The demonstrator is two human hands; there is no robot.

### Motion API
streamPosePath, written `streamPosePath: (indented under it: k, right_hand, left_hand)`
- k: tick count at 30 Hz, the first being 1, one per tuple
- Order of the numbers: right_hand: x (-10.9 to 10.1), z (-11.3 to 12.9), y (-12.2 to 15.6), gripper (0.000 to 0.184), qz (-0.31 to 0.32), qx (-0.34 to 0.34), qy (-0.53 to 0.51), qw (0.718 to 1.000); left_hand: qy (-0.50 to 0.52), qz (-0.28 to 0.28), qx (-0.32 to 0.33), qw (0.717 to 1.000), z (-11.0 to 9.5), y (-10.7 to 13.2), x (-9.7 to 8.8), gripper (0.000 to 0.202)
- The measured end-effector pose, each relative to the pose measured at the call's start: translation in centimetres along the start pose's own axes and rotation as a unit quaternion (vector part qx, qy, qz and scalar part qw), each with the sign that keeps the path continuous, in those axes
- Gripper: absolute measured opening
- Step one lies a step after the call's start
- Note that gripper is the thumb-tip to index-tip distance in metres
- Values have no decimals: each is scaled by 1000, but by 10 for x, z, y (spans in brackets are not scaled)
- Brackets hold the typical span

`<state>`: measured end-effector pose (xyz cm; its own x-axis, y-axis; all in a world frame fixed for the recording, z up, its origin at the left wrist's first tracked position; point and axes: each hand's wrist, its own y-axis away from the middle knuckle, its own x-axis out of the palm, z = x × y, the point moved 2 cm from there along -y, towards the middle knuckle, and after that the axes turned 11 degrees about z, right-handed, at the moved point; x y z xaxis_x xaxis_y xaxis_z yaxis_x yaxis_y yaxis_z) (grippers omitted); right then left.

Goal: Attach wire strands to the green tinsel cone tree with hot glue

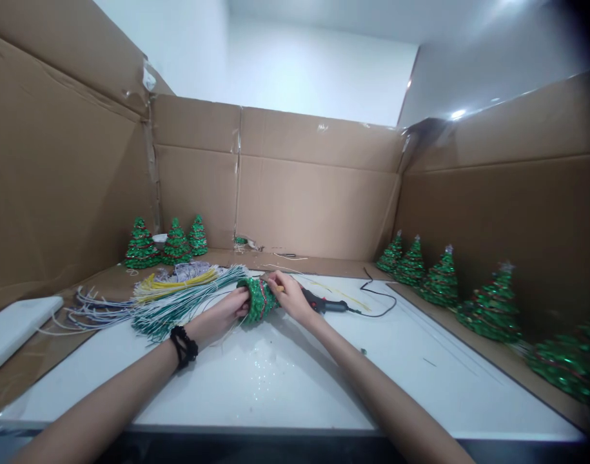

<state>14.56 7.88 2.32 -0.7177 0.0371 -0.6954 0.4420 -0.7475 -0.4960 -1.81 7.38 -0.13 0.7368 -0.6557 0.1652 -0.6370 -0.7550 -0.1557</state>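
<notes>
Left hand (231,309) and right hand (291,298) are pinching the probably light, bendy tree (260,299) by its nine and two o'clock sides.

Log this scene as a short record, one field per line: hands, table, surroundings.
left hand: holding a green glittery piece with red trim
right hand: at that piece's other end
near right hand: black corded tool
table: white, bearing bundled thin green strands
back left: three green glittery trees
right side: row of similar trees
enclosure: brown cardboard walls
</notes>
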Motion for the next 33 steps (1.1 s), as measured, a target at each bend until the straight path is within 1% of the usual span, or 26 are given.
streamPosePath:
  k: [4, 8, 13, 18, 21, 24, 28, 31, 33]
  right_hand:
    - [2, -4, 2, 20, -10, -24, -43, 999]
    - [4, -4, 2, 19, -13, -31, -53, 998]
    - [6, -2, 4, 19, -22, -34, -16, 999]
    - [7, 2, 6, 22, -16, -35, 24, 999]
    - [8, 5, 5, 23, -7, -27, 42, 999]
    - [9, 6, 4, 23, -5, -17, 64, 998]
    - [8, 5, 3, 20, 10, -31, 73, 997]
    - [7, 3, 2, 21, 22, -38, 48, 998]
    - [5, 2, 1, 26, 14, -33, 20, 999]
  left_hand:
    - [7, -10, -3, 1000, -1, 1, 2, 25]
    - [-1, -19, -6, 1000, 0, 1, 1, 24]
    - [-18, -29, -2, 999, 2, -1, 0, 25]
    - [-38, -75, -15, 996, 0, -2, 2, 29]
    - [-49, -92, -27, 994, 1, -4, 2, 30]
    - [-45, -93, -20, 994, 5, -5, 1, 29]
    - [-45, -90, -14, 995, 8, -5, -1, 27]
    - [-55, -93, -19, 994, 8, -4, 0, 26]
    - [-60, -84, -23, 994, 6, -3, 1, 24]
